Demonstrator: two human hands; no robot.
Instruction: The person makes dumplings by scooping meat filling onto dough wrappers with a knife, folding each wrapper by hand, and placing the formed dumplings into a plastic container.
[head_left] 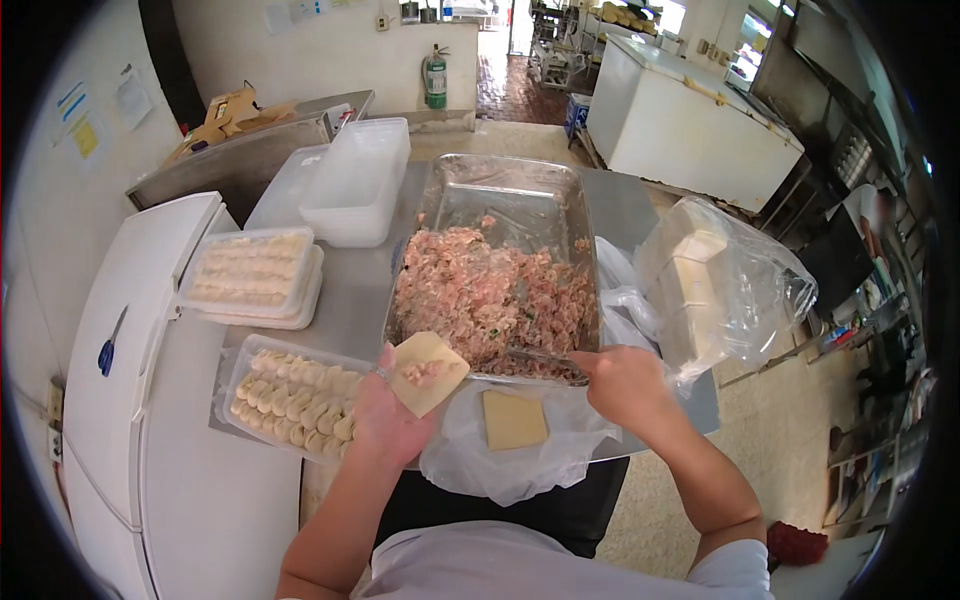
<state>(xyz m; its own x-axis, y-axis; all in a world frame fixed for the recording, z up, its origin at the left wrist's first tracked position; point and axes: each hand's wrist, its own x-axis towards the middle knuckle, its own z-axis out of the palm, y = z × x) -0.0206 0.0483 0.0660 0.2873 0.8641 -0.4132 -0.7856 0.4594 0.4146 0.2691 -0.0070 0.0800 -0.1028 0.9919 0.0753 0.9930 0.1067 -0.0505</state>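
Observation:
My left hand (392,420) holds a square dumpling wrapper (447,366) with a small dab of meat filling on it. My right hand (630,392) grips a thin, flat metal utensil (545,356), its blade against the near edge of the minced meat (480,290). This meat fills the nearer part of a deep metal tray (510,170). Between my hands, a stack of square yellow wrappers (515,420) lies on a plastic bag (465,455). Beside my left forearm stands a plastic container (245,372) holding rows of folded dumplings (300,400).
Lidded containers of dumplings (250,270) are stacked at the left, with empty clear containers (355,195) behind them. A clear bag of wrapper stacks (695,275) lies at the table's right. A white refrigerator (210,480) flanks the left side; a chest freezer (680,120) stands farther back.

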